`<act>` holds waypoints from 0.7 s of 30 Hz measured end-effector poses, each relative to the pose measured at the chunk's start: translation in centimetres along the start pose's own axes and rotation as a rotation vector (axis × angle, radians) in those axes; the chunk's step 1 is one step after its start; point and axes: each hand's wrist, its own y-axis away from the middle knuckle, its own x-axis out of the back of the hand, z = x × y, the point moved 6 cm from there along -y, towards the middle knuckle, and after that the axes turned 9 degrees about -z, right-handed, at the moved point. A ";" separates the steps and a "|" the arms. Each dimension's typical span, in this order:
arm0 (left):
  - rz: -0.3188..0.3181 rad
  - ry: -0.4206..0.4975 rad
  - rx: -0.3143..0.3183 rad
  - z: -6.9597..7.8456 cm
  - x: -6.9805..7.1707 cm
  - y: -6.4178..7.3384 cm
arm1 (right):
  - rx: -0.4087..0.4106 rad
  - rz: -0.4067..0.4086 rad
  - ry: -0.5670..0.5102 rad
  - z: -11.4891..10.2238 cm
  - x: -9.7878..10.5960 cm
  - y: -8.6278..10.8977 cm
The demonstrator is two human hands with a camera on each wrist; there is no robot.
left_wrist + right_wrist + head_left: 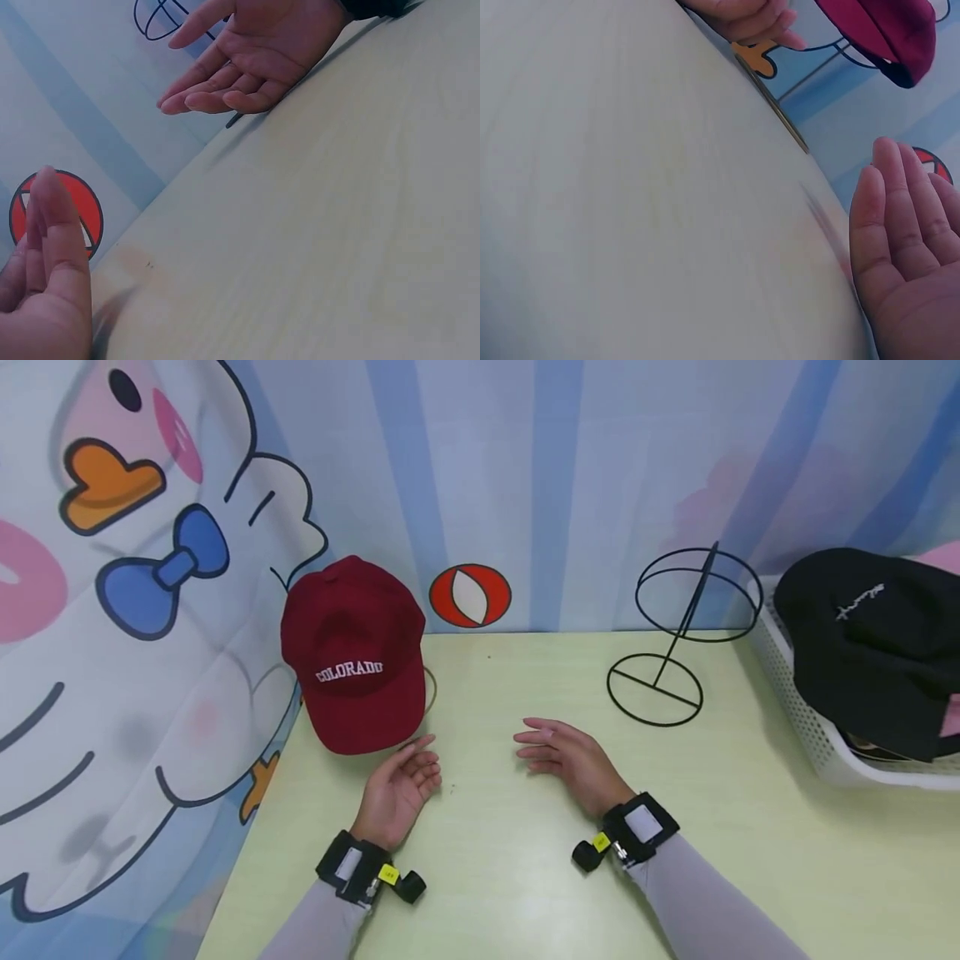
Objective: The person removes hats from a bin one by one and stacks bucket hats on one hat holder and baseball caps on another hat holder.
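A dark red baseball cap (352, 652) with white COLORADO lettering hangs tilted at the left of the table, its visor pointing down. It sits on a stand whose thin gold base ring (431, 689) shows behind it; the right wrist view shows the base (772, 105) edge-on. My left hand (401, 789) lies just below the visor with fingers loosely bent, holding nothing; whether it touches the visor I cannot tell. To the right, my right hand (573, 760) has its fingers extended and holds nothing. Beyond it stands a black wire hat stand (678, 631) with a round base and ringed top.
At the far right, a white perforated basket (817, 743) holds a black cap (870, 643) with white script and something pink. A printed cloth backdrop (495, 485) hangs behind and left of the pale wooden table (487, 877). Each wrist wears a black strap with a small camera.
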 end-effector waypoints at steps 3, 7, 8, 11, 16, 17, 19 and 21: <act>-0.046 -0.014 0.019 -0.5 -0.9 -0.7 | 0.014 0.015 -0.003 -0.3 1.2 0.8; -0.087 -0.008 0.033 -1.1 -1.9 -1.6 | 0.026 0.033 0.011 -0.9 2.5 1.8; -0.095 -0.003 0.032 -1.2 -2.2 -1.7 | 0.029 0.036 0.020 -1.1 2.8 2.1; -0.118 0.010 0.032 -1.5 -2.9 -2.3 | 0.040 0.054 0.038 -1.6 3.8 2.9; -0.143 0.022 0.050 -2.1 -3.9 -3.2 | 0.054 0.084 0.028 -2.2 5.2 4.2; -0.146 0.019 0.057 -2.2 -4.2 -3.4 | 0.060 0.086 0.023 -2.3 5.5 4.5; -0.156 0.005 0.069 -2.4 -4.6 -3.8 | 0.072 0.090 0.015 -2.6 6.0 5.1; -0.171 -0.010 0.080 -2.5 -5.1 -4.1 | 0.090 0.089 0.017 -3.0 6.4 5.7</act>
